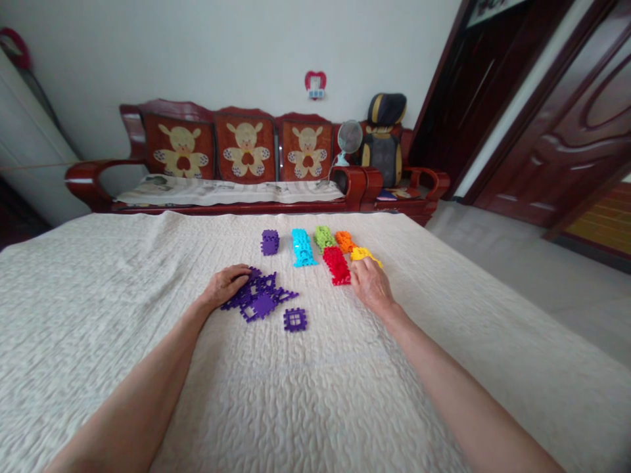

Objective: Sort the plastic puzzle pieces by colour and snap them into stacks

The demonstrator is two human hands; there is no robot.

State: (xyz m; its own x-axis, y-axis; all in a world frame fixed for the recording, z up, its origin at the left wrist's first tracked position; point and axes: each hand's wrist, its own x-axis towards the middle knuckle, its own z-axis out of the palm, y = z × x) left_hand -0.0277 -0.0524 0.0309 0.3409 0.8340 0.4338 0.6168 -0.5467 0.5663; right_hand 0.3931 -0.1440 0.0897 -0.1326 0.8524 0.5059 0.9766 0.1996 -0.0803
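My left hand (227, 285) rests at the left edge of a loose pile of flat purple pieces (262, 303), its fingers bent over them; whether it grips one is hidden. A single purple square piece (295, 320) lies right of the pile. My right hand (369, 285) has its fingers closed on the near side of the yellow pieces (363, 253). Just left of it is a red stack (336, 265). Behind stand a purple stack (270, 242), a light blue stack (302, 248), a green stack (324, 238) and orange pieces (345, 242).
A pale quilted cloth (305, 394) covers the broad surface under everything. Beyond its far edge stands a wooden sofa (357, 187) with bear-patterned cushions (245, 148). A small fan (350, 137) and a wooden armchair (436, 184) are at the back right.
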